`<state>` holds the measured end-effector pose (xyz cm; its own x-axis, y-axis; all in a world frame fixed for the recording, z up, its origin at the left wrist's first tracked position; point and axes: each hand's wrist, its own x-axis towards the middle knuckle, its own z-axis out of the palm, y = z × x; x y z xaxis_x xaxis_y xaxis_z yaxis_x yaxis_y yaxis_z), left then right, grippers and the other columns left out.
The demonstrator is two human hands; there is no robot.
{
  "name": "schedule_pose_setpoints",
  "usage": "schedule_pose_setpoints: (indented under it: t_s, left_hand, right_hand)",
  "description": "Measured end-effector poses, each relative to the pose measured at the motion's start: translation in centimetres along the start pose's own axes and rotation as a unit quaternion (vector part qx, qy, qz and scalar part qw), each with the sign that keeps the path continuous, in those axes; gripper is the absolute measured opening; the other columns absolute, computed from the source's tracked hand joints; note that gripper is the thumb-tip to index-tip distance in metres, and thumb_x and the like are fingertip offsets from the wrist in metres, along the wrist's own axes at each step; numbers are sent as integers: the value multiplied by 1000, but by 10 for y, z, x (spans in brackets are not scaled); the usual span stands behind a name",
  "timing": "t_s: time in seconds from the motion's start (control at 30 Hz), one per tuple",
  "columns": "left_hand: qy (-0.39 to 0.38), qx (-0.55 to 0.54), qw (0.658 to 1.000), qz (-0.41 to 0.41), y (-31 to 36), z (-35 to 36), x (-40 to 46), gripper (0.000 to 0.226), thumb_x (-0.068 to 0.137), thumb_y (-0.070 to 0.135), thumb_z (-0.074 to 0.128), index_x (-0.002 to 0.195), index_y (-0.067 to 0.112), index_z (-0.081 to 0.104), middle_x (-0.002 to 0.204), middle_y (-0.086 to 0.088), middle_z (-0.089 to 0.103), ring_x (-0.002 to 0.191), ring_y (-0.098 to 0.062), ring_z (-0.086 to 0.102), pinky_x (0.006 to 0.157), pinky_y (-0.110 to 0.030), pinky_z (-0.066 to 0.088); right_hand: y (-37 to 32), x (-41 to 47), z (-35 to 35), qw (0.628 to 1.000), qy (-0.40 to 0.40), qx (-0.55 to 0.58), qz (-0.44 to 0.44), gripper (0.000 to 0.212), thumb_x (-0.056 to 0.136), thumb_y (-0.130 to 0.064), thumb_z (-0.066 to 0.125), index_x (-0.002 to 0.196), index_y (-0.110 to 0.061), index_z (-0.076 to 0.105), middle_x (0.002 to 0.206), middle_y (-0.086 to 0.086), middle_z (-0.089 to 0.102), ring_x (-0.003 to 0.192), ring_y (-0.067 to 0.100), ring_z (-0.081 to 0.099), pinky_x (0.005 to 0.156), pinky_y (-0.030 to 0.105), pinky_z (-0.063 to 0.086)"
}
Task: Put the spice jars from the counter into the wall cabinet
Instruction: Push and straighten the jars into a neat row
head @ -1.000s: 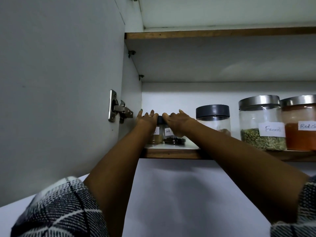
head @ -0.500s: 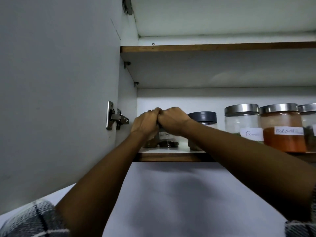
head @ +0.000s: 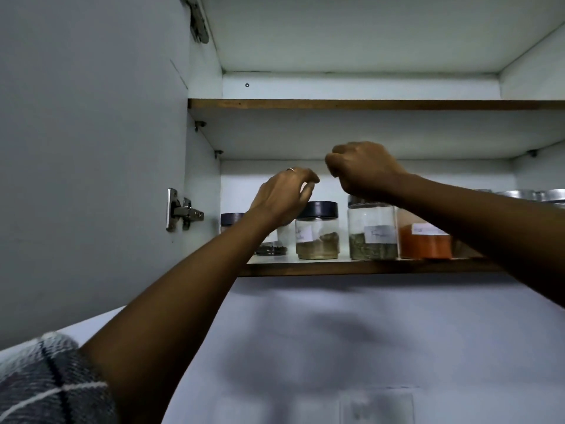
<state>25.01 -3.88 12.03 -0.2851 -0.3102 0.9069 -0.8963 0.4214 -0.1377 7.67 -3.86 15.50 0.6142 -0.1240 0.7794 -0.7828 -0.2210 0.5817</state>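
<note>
The wall cabinet (head: 360,104) stands open, its spice jars (head: 317,231) lined along the lower shelf (head: 351,267). Left hand (head: 281,197) hovers before them, grip loose and empty (ring visible). Right hand (head: 363,171) hangs curled, holding nothing.

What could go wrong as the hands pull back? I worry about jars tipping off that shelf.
The left hand hovers just above the dark-lidded jar, so a careless wrist could clip its lid. The right forearm crosses in front of the orange spice jar, which stands near the shelf edge and might get dragged off.
</note>
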Motion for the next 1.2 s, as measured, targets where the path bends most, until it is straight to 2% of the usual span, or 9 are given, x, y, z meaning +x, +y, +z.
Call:
schedule_pose_setpoints:
  t_s: [0.07, 0.17, 0.27, 0.4, 0.57, 0.77, 0.9, 1.0, 1.2]
  left_hand:
    - [-71, 3, 997, -25, 12, 5, 4, 33, 99, 21, 40, 127, 18, 57, 136, -6, 56, 120, -25, 53, 95, -35, 43]
    - [-177, 19, 982, -65, 19, 14, 8, 38, 100, 16, 38, 135, 15, 50, 142, -11, 50, 129, -28, 46, 104, -36, 38]
    - [-215, 37, 972, -81, 21, 20, 6, 39, 98, 9, 38, 134, 13, 52, 138, -12, 53, 125, -31, 48, 104, -38, 38]
    - [-195, 8, 976, -94, 19, 23, 5, 41, 95, 1, 39, 130, 14, 57, 132, -11, 58, 119, -30, 52, 98, -37, 43]
    - [-189, 17, 977, -98, 19, 24, 13, 37, 98, 10, 43, 129, 21, 58, 132, -5, 60, 120, -27, 53, 94, -36, 44]
    - [-177, 12, 978, -113, 10, 32, 20, 32, 98, 21, 48, 125, 28, 62, 128, 1, 63, 120, -24, 52, 94, -34, 38]
    - [-161, -22, 980, -115, 3, 43, 23, 28, 96, 19, 53, 121, 22, 66, 125, -1, 65, 114, -24, 57, 94, -36, 45]
    - [-156, -53, 978, -124, -5, 53, 26, 26, 94, 17, 57, 117, 19, 68, 121, -3, 67, 109, -24, 60, 96, -40, 48]
    - [-130, -48, 980, -139, -23, 74, 33, 23, 91, 25, 62, 112, 25, 71, 118, 2, 69, 109, -21, 61, 92, -35, 48]
  right_hand:
    - [10, -13, -5, 998, -51, 19, 28, 12, 82, -3, 51, 87, -8, 61, 91, 11, 64, 76, 30, 57, 53, 27, 28]
    - [20, -28, -6, 988, -129, 55, 67, 15, 82, -14, 56, 93, -12, 66, 105, 9, 67, 91, 31, 61, 63, 30, 41]
    - [25, -41, -8, 979, -151, 92, 99, 23, 85, -21, 54, 102, -15, 67, 111, 8, 67, 99, 29, 61, 77, 34, 48]
    - [24, -51, -6, 978, -145, 105, 108, 31, 80, -15, 50, 106, -12, 67, 114, 10, 66, 99, 32, 60, 81, 39, 51]
    - [20, -53, 3, 976, -148, 117, 113, 30, 79, -13, 51, 105, -9, 65, 113, 10, 64, 97, 34, 59, 81, 40, 51]
    - [15, -47, 17, 975, -149, 122, 114, 24, 77, -8, 51, 96, -9, 64, 105, 9, 62, 91, 34, 56, 69, 33, 42]
    - [10, -43, 33, 974, -143, 131, 119, 35, 77, -6, 52, 110, -12, 63, 113, 7, 59, 98, 33, 55, 69, 32, 39]
    - [6, -40, 47, 975, -140, 126, 120, 36, 77, -5, 52, 111, -12, 61, 115, 8, 57, 101, 33, 53, 69, 31, 35]
    - [-1, -34, 73, 976, -130, 125, 123, 41, 79, -3, 50, 117, -14, 60, 117, 9, 55, 106, 33, 51, 69, 31, 34]
